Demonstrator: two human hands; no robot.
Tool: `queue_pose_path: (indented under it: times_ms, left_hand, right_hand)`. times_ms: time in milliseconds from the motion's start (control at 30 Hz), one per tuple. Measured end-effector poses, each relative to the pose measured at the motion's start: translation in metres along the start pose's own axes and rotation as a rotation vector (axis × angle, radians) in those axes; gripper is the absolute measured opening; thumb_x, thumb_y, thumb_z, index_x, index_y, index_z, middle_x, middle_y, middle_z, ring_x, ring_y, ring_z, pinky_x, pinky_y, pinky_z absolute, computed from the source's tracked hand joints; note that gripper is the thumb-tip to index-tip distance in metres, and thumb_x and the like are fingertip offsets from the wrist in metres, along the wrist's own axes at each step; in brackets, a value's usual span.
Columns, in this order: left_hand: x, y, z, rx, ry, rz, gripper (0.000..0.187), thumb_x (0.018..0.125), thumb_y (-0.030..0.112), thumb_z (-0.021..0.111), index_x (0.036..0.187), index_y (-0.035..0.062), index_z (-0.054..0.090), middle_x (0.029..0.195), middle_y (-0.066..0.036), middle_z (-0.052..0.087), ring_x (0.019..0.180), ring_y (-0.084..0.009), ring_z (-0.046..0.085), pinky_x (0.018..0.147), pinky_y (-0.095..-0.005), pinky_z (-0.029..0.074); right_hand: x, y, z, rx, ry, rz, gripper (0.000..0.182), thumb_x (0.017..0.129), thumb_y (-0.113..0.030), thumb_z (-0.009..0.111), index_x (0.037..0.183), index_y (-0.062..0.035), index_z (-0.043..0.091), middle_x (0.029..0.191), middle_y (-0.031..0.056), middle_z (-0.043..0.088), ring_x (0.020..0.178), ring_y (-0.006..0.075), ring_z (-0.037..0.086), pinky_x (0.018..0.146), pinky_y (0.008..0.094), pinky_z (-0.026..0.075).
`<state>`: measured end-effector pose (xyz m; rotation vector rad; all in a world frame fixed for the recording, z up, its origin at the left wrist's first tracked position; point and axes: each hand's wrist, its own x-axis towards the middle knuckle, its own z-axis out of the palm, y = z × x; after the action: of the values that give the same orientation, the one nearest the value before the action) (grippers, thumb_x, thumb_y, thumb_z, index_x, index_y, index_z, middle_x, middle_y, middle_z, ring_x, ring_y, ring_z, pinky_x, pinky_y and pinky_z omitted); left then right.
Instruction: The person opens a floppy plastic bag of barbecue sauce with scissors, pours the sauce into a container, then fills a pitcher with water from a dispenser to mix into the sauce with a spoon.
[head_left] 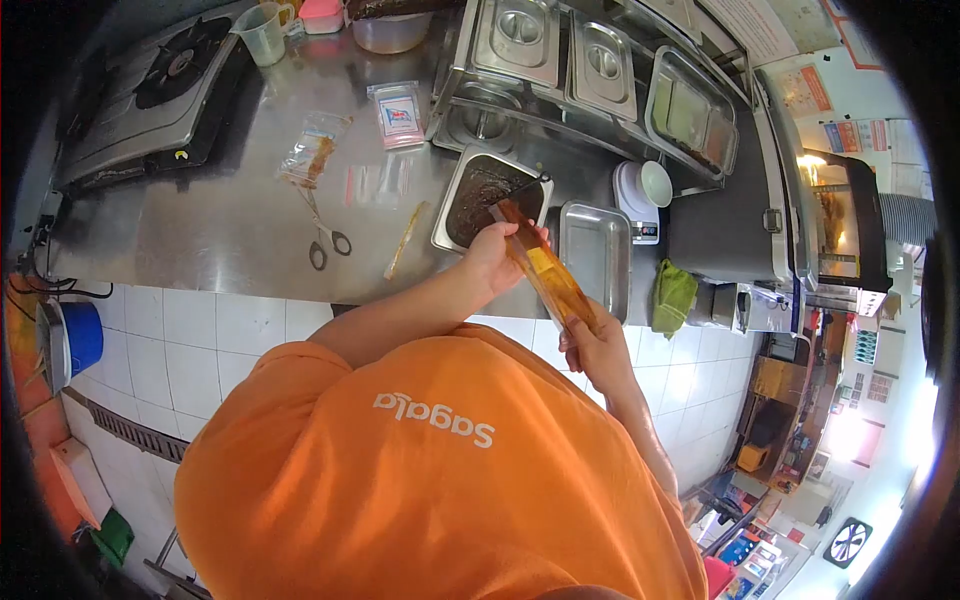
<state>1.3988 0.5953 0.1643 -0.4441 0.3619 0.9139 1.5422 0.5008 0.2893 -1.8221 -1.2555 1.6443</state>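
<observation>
1. My left hand [490, 260] is clamped on the upper part of a long, narrow, amber see-through plastic sleeve [550, 275], with the thumb lying over it.
2. My right hand [600, 350] is also closed, pinching the lower end; I judge that two holds keep this long piece straight.
3. The sleeve slants towards 11 o'clock, its reddish tip over the square steel pan [449, 200] of dark brown content [480, 192]; perhaps the pan sits so near to catch drips.
4. Metal scissors with dark handles [319, 224] lie at 9 o'clock from my left hand, probably for easy reach.
5. From my right hand, a rectangular steel tray [597, 240] is at 12 o'clock, a green cloth [675, 295] at 2.
</observation>
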Motion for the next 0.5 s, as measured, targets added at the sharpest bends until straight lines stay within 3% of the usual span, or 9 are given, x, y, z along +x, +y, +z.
queue_pose_path:
  times_ms: [33,167,267,333,467,500]
  left_hand:
    - [0.001,-0.001,-0.002,0.001,0.0,0.0,0.019,0.09,0.01,0.028,0.093,0.0038,0.045,0.088,-0.014,0.051,0.084,-0.0258,0.053,0.086,-0.045,0.042]
    - [0.007,0.001,-0.009,-0.098,0.025,0.027,0.018,0.089,0.008,0.028,0.088,0.0049,0.046,0.085,-0.011,0.051,0.079,-0.0245,0.052,0.08,-0.0411,0.044]
    - [0.008,0.003,-0.01,-0.083,0.044,-0.009,0.02,0.089,0.008,0.028,0.083,0.0072,0.046,0.077,-0.007,0.05,0.072,-0.0222,0.051,0.074,-0.0375,0.044]
    - [0.012,0.003,-0.01,-0.067,0.054,-0.03,0.021,0.089,0.007,0.028,0.08,0.0085,0.047,0.071,-0.005,0.049,0.067,-0.0202,0.05,0.071,-0.0353,0.044]
    - [0.019,0.003,-0.011,-0.19,0.02,-0.104,0.021,0.089,0.011,0.03,0.073,0.0114,0.043,0.056,0.002,0.037,0.049,-0.0122,0.038,0.054,-0.0277,0.035]
    - [0.018,0.002,-0.009,-0.192,0.026,-0.099,0.022,0.09,0.012,0.031,0.071,0.0118,0.042,0.054,0.003,0.033,0.045,-0.0101,0.032,0.05,-0.0258,0.031]
  right_hand:
    - [0.0,-0.001,0.003,-0.046,0.045,-0.055,0.031,0.092,-0.01,0.042,0.12,0.0023,0.047,0.066,0.0057,0.056,0.042,0.0084,0.045,0.039,0.0217,0.038]
    - [-0.009,0.007,0.01,-0.098,0.168,-0.163,0.037,0.091,-0.006,0.043,0.127,0.0011,0.044,0.068,0.0054,0.056,0.045,0.0071,0.046,0.042,0.0213,0.039]
    - [-0.016,0.015,0.013,-0.097,0.209,-0.15,0.034,0.09,-0.004,0.042,0.123,0.0006,0.049,0.067,0.0051,0.055,0.05,0.0066,0.048,0.045,0.0214,0.04]
    - [-0.014,0.03,0.015,-0.143,0.202,-0.28,0.031,0.09,-0.003,0.041,0.118,0.0,0.054,0.066,0.0056,0.054,0.053,0.0075,0.05,0.048,0.0219,0.042]
    - [-0.015,0.037,0.018,-0.077,0.186,-0.285,0.028,0.09,-0.003,0.038,0.112,0.0018,0.055,0.072,0.0076,0.056,0.057,0.0097,0.053,0.049,0.0227,0.043]
    - [-0.016,0.03,0.022,0.132,0.166,-0.221,0.025,0.091,-0.006,0.04,0.111,0.0015,0.053,0.077,0.0088,0.058,0.06,0.011,0.054,0.051,0.0228,0.045]
